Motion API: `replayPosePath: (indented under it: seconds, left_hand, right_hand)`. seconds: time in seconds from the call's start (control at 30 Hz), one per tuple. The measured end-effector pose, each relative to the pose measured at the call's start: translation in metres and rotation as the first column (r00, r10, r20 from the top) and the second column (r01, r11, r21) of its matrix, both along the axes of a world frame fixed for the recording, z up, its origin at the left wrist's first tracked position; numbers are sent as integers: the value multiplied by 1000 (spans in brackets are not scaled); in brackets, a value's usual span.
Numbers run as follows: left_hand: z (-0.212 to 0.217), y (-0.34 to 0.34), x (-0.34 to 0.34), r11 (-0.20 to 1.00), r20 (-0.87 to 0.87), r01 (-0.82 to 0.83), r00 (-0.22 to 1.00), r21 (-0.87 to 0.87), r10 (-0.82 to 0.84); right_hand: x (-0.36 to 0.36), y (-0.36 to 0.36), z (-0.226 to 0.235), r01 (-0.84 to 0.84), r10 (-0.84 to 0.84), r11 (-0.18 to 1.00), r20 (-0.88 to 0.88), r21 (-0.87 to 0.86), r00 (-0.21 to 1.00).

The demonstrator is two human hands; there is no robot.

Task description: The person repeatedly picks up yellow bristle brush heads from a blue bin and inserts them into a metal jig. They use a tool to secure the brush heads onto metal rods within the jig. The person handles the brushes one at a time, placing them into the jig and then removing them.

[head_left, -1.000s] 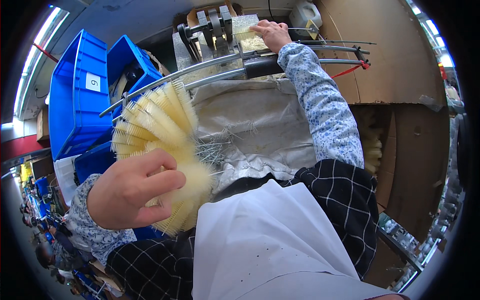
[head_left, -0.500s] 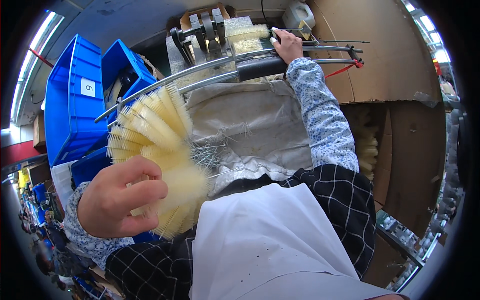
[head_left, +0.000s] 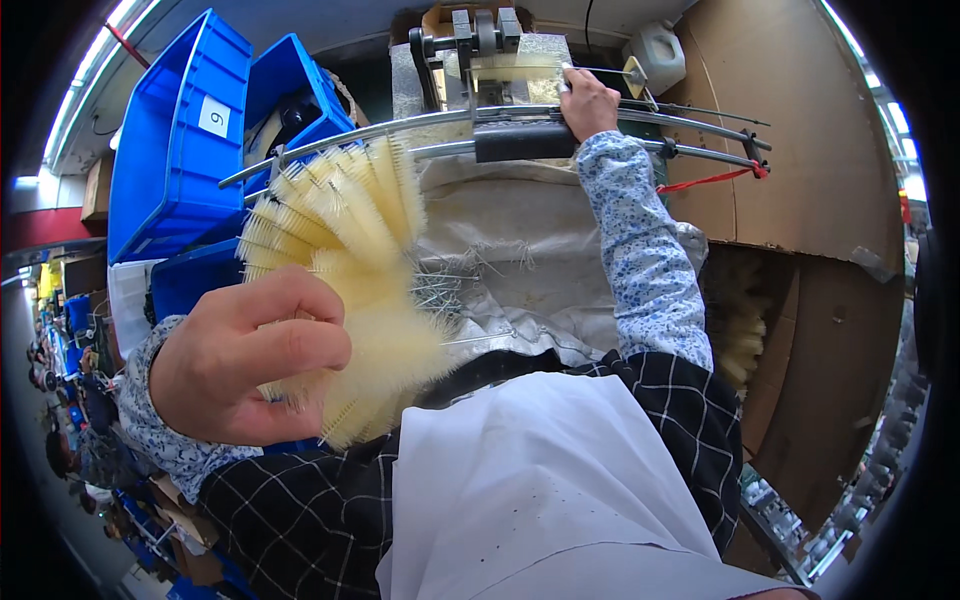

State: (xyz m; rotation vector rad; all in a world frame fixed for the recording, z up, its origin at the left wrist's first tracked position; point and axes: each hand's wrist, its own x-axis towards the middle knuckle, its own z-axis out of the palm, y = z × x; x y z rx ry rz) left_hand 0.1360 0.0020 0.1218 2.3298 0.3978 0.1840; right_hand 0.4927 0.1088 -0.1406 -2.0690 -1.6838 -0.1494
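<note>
At the lower left my left hand is curled closed at a fluffy pale-yellow bristle brush, whose bare wire end points right. Beneath it, similar brushes lie fanned out in a pile. Reaching forward, my right hand is at the right end of a black sleeve on two metal rods. Its bent fingertips meet the right end of another yellow brush, which lies across a machine with a wheel. What the right fingers grip, if anything, is hidden.
Blue bins stand at the left. Loose wire ends lie on a grey cloth before me. Cardboard walls the right side, with more brushes below. A white jug stands behind the rods.
The whole view has shifted. Relative to the machine, my right hand, the black sleeve and the brush there have moved left. That brush now looks thinner and smeared. My left hand stays closed at its brush.
</note>
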Motion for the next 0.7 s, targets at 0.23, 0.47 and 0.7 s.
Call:
replayPosePath:
  seconds: [0.23,0.47,0.7]
  left_hand:
    - [-7,1,-6,1000,-6,17,1000,-5,-17]
    - [-23,6,10,997,-6,74,997,-3,-74]
    - [-19,8,3,1000,-19,11,1000,21,-11]
  right_hand:
    - [-69,13,7,9,-9,994,2,-109,1000]
    - [-88,19,2,-16,18,998,40,-57,999]
    - [-33,6,1,4,-1,1000,72,-31,997]
